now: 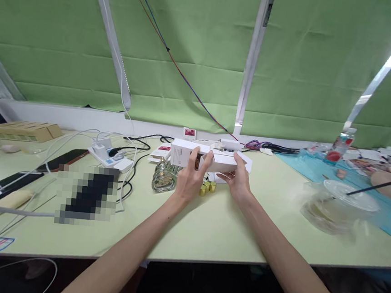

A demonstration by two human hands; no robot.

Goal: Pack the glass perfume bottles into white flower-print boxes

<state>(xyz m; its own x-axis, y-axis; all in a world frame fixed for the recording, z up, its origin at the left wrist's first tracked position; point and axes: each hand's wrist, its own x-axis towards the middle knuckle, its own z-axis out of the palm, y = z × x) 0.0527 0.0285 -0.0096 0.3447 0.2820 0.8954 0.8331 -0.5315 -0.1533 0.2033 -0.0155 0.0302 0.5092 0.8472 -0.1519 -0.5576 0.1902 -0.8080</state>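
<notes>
A white cardboard box (pixel 181 153) with small print on one end is held level above the table between both hands. My left hand (pixel 191 178) grips it near the middle, the fingers bent over its front. My right hand (pixel 238 180) holds its right end, thumb on top, beside spread white flaps (pixel 247 162). Something dark and brownish shows in a gap by my left fingers; I cannot make it out. Glass bottles (pixel 164 180) stand just left of my left hand. Several small gold caps (pixel 207 187) sit on the table below the box.
Behind the box are more white cartons (pixel 231 145) and printed cards (pixel 161 151). Power strips (pixel 107 155), cables and phones (pixel 5 184) lie on the left. To the right are a lidded cup with a straw (pixel 343 202), a blue sheet (pixel 303 167) and a drink bottle (pixel 341 146).
</notes>
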